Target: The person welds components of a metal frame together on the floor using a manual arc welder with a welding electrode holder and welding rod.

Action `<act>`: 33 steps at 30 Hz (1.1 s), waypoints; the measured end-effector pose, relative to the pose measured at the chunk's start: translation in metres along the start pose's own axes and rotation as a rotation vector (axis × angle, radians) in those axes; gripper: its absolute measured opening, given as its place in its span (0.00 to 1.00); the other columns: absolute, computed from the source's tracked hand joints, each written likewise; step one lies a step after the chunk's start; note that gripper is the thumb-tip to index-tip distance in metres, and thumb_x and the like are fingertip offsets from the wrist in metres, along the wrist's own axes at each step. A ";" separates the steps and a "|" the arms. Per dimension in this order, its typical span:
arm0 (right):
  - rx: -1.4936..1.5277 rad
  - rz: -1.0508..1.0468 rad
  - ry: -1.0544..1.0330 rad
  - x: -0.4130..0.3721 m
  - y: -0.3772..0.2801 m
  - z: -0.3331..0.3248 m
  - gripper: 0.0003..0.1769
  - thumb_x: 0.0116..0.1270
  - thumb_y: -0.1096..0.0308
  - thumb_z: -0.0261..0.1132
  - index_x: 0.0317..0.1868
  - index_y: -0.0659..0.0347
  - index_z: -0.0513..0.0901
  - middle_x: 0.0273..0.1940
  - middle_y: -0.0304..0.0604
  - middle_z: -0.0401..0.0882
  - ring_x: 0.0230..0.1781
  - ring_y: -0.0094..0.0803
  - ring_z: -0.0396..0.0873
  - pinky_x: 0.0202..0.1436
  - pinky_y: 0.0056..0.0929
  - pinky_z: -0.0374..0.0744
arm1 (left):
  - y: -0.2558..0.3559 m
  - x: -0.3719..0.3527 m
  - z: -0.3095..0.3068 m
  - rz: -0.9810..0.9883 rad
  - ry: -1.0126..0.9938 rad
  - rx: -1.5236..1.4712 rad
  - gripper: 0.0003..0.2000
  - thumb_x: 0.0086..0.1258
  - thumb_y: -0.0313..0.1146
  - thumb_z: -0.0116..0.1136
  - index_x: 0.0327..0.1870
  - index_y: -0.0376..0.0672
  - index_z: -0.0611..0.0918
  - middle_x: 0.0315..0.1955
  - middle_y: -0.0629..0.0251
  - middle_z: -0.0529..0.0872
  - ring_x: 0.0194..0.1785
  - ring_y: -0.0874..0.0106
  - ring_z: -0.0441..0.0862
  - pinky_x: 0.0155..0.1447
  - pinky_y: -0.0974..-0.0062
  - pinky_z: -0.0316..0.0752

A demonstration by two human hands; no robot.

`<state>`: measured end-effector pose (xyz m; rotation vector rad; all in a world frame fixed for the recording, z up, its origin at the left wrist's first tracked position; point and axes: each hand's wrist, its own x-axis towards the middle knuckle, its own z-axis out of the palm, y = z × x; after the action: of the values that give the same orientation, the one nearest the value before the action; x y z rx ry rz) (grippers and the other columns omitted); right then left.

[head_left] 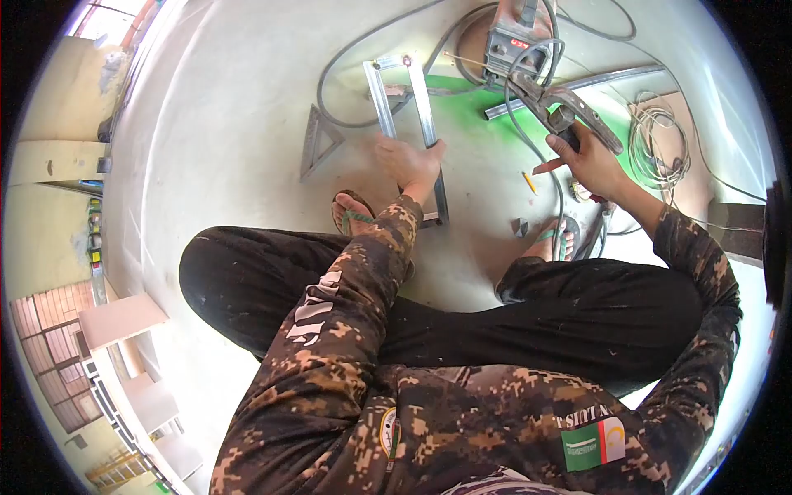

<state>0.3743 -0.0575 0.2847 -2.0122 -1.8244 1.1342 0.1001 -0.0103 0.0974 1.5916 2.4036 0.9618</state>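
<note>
A narrow frame of shiny square metal tubing (421, 99) lies on the floor in front of me, with a small reddish spot at its top corner. Across its two long bars is my left hand (410, 167), palm down, thumb spread from the fingers by the right bar; the fingertips are blurred. My right hand (596, 165) is closed around the dark handle of a welding electrode holder (535, 92), its index finger partly stretched out. From the holder a thin welding rod (470, 61) points left towards the frame's top corner.
A welding machine (516, 54) with a red display stands at the back, cables looping round it. A triangular set square (320, 142) lies left of the frame. Further right are a loose metal channel (610, 80), a yellow pencil-like piece (530, 183) and coiled wire (660, 148).
</note>
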 end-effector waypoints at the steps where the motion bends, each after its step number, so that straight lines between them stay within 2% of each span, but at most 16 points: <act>1: 0.029 -0.020 0.003 -0.001 -0.001 0.000 0.32 0.75 0.43 0.55 0.56 0.70 0.71 0.31 0.46 0.88 0.32 0.30 0.85 0.40 0.30 0.78 | 0.001 0.001 -0.002 -0.030 -0.043 -0.008 0.59 0.39 0.55 0.79 0.67 0.24 0.58 0.57 0.40 0.70 0.60 0.46 0.70 0.63 0.53 0.68; 2: 0.030 -0.020 0.005 0.000 0.004 0.002 0.32 0.75 0.43 0.55 0.56 0.70 0.71 0.31 0.46 0.88 0.32 0.30 0.85 0.40 0.30 0.78 | 0.001 0.001 -0.001 -0.059 -0.087 -0.015 0.59 0.39 0.55 0.79 0.67 0.24 0.58 0.57 0.39 0.70 0.60 0.46 0.71 0.63 0.53 0.68; 6: 0.066 -0.076 0.027 0.005 0.014 0.007 0.33 0.75 0.42 0.55 0.57 0.69 0.71 0.31 0.46 0.88 0.34 0.31 0.87 0.42 0.29 0.78 | -0.001 0.016 0.002 0.007 -0.040 0.037 0.58 0.39 0.53 0.79 0.66 0.24 0.59 0.57 0.39 0.71 0.60 0.46 0.71 0.62 0.53 0.69; 8: 0.080 -0.093 0.017 0.003 0.019 0.008 0.33 0.75 0.42 0.54 0.58 0.69 0.70 0.31 0.45 0.88 0.33 0.31 0.86 0.43 0.29 0.78 | -0.006 0.050 0.002 0.117 -0.158 0.062 0.57 0.39 0.52 0.80 0.67 0.24 0.59 0.55 0.40 0.72 0.60 0.46 0.71 0.61 0.54 0.71; 10: -0.036 -0.056 0.036 0.008 0.027 0.008 0.34 0.75 0.41 0.53 0.59 0.69 0.70 0.31 0.44 0.88 0.29 0.31 0.85 0.40 0.29 0.79 | 0.003 0.089 -0.015 0.097 -0.314 0.083 0.57 0.39 0.50 0.80 0.67 0.25 0.59 0.55 0.42 0.73 0.61 0.46 0.71 0.63 0.52 0.70; 11: -0.035 -0.051 0.032 0.008 0.032 0.009 0.34 0.75 0.41 0.53 0.59 0.69 0.70 0.31 0.44 0.88 0.29 0.31 0.85 0.40 0.29 0.79 | 0.003 0.104 -0.026 0.095 -0.319 0.085 0.57 0.39 0.50 0.80 0.67 0.25 0.59 0.55 0.42 0.73 0.61 0.46 0.71 0.63 0.52 0.70; 13: -0.090 -0.189 0.143 0.007 0.038 0.011 0.34 0.75 0.41 0.52 0.59 0.68 0.69 0.31 0.44 0.88 0.24 0.30 0.82 0.34 0.30 0.78 | -0.002 0.127 -0.044 0.344 -0.354 0.179 0.52 0.41 0.47 0.80 0.64 0.29 0.61 0.55 0.40 0.72 0.58 0.43 0.73 0.61 0.47 0.70; 17: -0.064 -0.071 0.070 0.001 0.027 0.006 0.32 0.76 0.43 0.52 0.59 0.68 0.69 0.30 0.43 0.89 0.25 0.27 0.82 0.34 0.29 0.78 | -0.029 0.133 -0.045 0.428 -0.504 0.405 0.53 0.40 0.47 0.81 0.68 0.36 0.61 0.57 0.44 0.71 0.62 0.45 0.71 0.61 0.44 0.70; 19: 0.076 -0.034 0.006 -0.001 0.020 0.005 0.31 0.77 0.44 0.52 0.59 0.69 0.68 0.35 0.46 0.88 0.30 0.27 0.85 0.37 0.30 0.79 | -0.041 0.116 -0.039 0.490 -0.590 0.458 0.54 0.38 0.47 0.81 0.70 0.39 0.62 0.59 0.46 0.69 0.64 0.46 0.68 0.60 0.42 0.68; 21: 0.133 -0.039 -0.009 -0.003 0.015 0.005 0.31 0.77 0.45 0.53 0.60 0.69 0.68 0.40 0.50 0.86 0.35 0.28 0.87 0.39 0.31 0.79 | -0.051 0.100 -0.027 0.491 -0.637 0.470 0.54 0.38 0.47 0.80 0.70 0.40 0.63 0.59 0.47 0.69 0.64 0.47 0.68 0.60 0.43 0.68; 25: 0.202 -0.074 -0.019 0.000 0.014 0.007 0.31 0.78 0.47 0.54 0.60 0.72 0.67 0.50 0.54 0.80 0.42 0.34 0.89 0.39 0.30 0.80 | -0.046 0.071 -0.011 0.323 -0.649 0.466 0.54 0.39 0.46 0.79 0.71 0.43 0.61 0.59 0.51 0.70 0.66 0.50 0.68 0.62 0.44 0.66; 28: 0.156 0.014 -0.074 0.001 0.002 0.003 0.30 0.78 0.50 0.55 0.60 0.73 0.67 0.50 0.53 0.81 0.43 0.36 0.89 0.41 0.29 0.80 | -0.047 0.070 0.001 0.335 -0.656 0.435 0.54 0.40 0.47 0.79 0.72 0.43 0.60 0.60 0.52 0.69 0.66 0.51 0.68 0.62 0.45 0.66; 31: 0.131 0.032 -0.090 0.000 -0.006 0.001 0.29 0.78 0.51 0.55 0.60 0.73 0.67 0.48 0.54 0.81 0.43 0.37 0.89 0.39 0.29 0.80 | -0.049 0.072 0.013 0.328 -0.607 0.404 0.58 0.38 0.49 0.80 0.73 0.44 0.57 0.59 0.49 0.68 0.64 0.49 0.68 0.61 0.41 0.64; 33: 0.120 0.056 -0.107 0.002 -0.006 0.001 0.28 0.79 0.51 0.54 0.60 0.73 0.67 0.47 0.54 0.81 0.42 0.37 0.89 0.38 0.29 0.80 | -0.047 0.076 0.010 0.255 -0.601 0.462 0.56 0.41 0.49 0.79 0.74 0.42 0.58 0.61 0.53 0.70 0.66 0.55 0.69 0.64 0.47 0.65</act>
<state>0.3694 -0.0550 0.2869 -1.9815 -1.7131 1.3569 0.0329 0.0474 0.0827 1.9970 2.0981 -0.0963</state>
